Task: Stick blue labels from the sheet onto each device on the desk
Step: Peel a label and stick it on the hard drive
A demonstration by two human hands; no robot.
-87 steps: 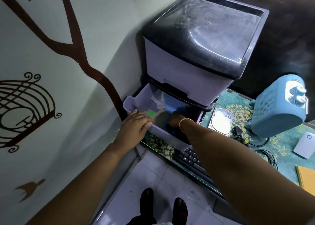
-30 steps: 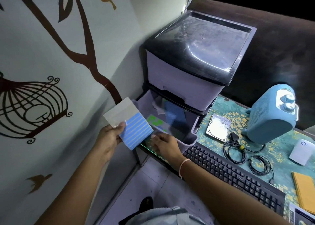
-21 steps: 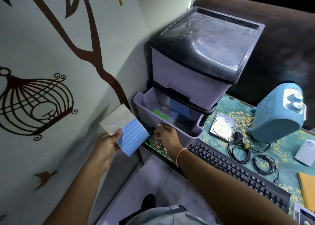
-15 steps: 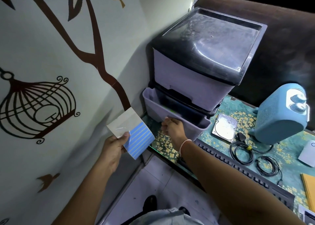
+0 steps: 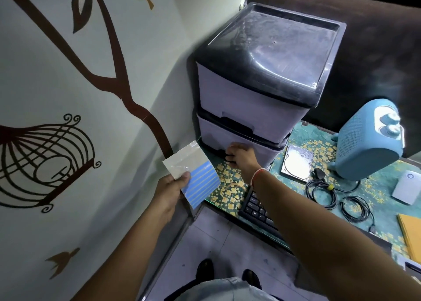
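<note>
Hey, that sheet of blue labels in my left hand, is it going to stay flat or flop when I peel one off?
The label sheet probably flops: it is thin, and its lower corner already curls. The left hand pinches only one edge, so the free end likely bends under a peel. Its clear, glossy top may be slippery.

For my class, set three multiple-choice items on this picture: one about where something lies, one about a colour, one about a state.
1. Where does the hard drive lie?
A. on the desk, between the drawer unit and the blue heater
B. on top of the drawer unit
C. on the keyboard

2. What colour are the strips on the label sheet?
A. green
B. blue
C. red

3. How does the lower drawer stand?
A. pulled fully out
B. removed
C. pushed in

Answers:
1 A, it rests on the patterned desk between the two.
2 B, blue strips fill the sheet's lower half, held by the left hand.
3 C, its front sits nearly flush, the right hand at it.
</note>
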